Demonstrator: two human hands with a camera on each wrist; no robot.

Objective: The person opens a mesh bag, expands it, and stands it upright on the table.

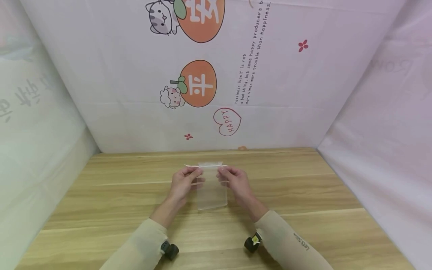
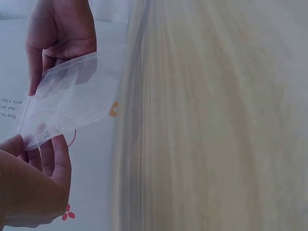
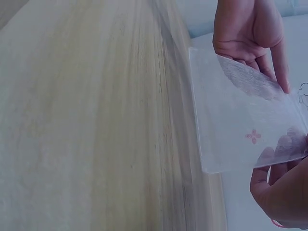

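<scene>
A clear plastic zip bag (image 1: 212, 193) hangs between my two hands, close over the wooden table. My left hand (image 1: 182, 182) pinches its upper left corner between thumb and fingers. At the upper right corner my right hand (image 1: 237, 182) pinches it the same way. A thin white strip (image 1: 191, 165) runs along the bag's top and sticks out past the left hand. In the left wrist view, fingers of the left hand (image 2: 36, 180) show behind the see-through film. Flat and see-through, the bag (image 3: 231, 130) shows a printed flower through it in the right wrist view.
The wood-grain table (image 1: 111, 210) reaches to a white printed sheet (image 1: 280, 75) at the back. More white sheeting (image 1: 381, 123) closes off both sides. A small black camera (image 1: 170, 250) is strapped at the left wrist, another black camera (image 1: 251, 244) at the right.
</scene>
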